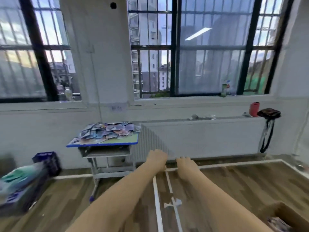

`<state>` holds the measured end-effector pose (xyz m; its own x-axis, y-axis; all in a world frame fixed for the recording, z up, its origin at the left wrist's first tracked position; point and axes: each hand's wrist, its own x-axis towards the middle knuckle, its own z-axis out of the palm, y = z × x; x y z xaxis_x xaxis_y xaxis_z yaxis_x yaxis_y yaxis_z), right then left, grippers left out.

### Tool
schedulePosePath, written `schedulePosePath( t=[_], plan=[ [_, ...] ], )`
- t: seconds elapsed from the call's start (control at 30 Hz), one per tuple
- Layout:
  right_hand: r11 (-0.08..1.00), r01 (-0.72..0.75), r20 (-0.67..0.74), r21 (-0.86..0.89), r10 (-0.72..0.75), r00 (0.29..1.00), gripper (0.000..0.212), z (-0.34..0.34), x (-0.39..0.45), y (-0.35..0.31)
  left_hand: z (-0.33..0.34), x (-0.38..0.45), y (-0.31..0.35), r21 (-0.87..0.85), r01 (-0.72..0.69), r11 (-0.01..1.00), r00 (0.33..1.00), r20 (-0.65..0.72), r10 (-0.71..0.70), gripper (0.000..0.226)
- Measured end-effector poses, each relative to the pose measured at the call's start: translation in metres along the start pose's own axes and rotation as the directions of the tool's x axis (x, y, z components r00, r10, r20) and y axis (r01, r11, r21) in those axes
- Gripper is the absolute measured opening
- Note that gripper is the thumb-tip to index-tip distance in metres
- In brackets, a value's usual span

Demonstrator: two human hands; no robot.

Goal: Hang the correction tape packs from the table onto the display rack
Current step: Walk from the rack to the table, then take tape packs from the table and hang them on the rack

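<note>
Both arms are stretching forward, left hand and right hand empty, fingers curling loosely. The correction tape packs are lying heaped on the small desk, well apart from the hands. They're looking light, flat and slick; pinching a card's top edge seems best. Printing is too blurred for reading.

packs: a big messy heap of correction tape packs, flat cards in blue, purple, pink and white
pose: lying flat and tilted, one on top of another, too blurry to count
place: on the small table with a green top and blue edge, by the wall under the window
touch: no hand on them
</note>
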<state>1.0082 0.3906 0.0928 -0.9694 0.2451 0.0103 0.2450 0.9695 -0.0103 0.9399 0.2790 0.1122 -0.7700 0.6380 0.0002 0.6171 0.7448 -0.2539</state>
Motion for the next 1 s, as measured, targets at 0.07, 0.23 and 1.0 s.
schedulePosePath(
  t=[0.07,0.23,1.0],
  plan=[
    [0.997,0.072,0.019,0.008,-0.072,0.997,0.042,0.011,0.032,-0.033,0.02,0.007,-0.043,-0.027,0.06,0.998,0.998,0.021,-0.06,0.038],
    [0.979,0.2,0.088,0.033,-0.202,0.975,0.043,0.039,0.109,-0.076,0.07,0.04,-0.117,-0.076,0.183,0.98,0.978,0.112,-0.174,0.037],
    [0.977,0.178,0.289,0.119,-0.206,0.935,0.046,0.089,0.594,-0.124,0.188,0.406,-0.349,-0.163,0.302,0.939,0.929,0.272,-0.251,0.038]
  ],
)
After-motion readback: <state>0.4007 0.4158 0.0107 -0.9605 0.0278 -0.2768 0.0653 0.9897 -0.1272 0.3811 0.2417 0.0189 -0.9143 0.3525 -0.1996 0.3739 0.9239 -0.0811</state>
